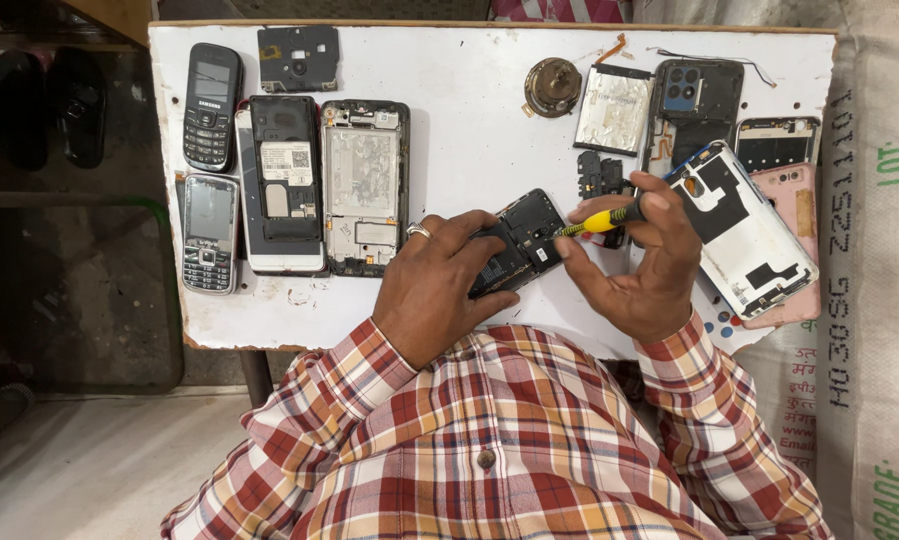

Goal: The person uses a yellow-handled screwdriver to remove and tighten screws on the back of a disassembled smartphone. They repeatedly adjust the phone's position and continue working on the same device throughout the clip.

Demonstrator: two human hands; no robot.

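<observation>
My left hand (439, 285), a ring on one finger, grips a small black opened phone body (519, 240) lying tilted on the white board (469, 110). My right hand (639, 265) pinches a yellow-handled screwdriver (601, 221), its tip resting on the right side of the phone body's exposed inside. Both sleeves are red, orange and white plaid.
On the left of the board lie two keypad phones (211, 105), an opened phone back (284, 180) and a bare metal frame (364, 185). On the right lie a round brass part (552, 86), a silvery battery (614, 108), a black camera cover (697, 100) and white and pink phone shells (754, 235). A printed sack (879, 250) stands at the right.
</observation>
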